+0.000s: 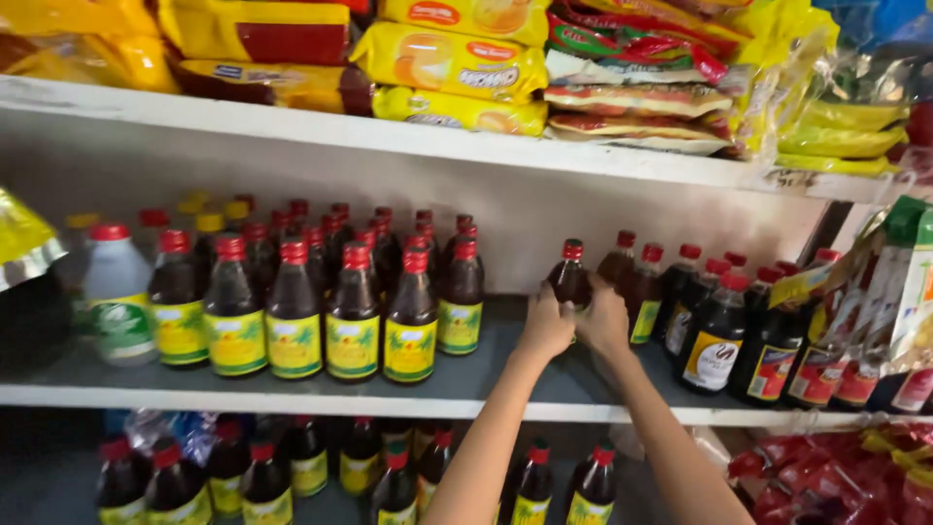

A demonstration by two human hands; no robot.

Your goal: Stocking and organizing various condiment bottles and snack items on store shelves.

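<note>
Head view: both hands wrap one dark red-capped bottle (570, 277) standing upright on the middle shelf (486, 374), left hand (546, 326) on its left flank, right hand (603, 321) on its right, equally close, beside the right-hand bottle cluster (719, 311).

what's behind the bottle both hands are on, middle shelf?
Both hands, left hand and right hand, wrap the dark red-capped bottle. Behind it only the white back wall shows. The bottle's lower body and label are covered by the hands.
</note>
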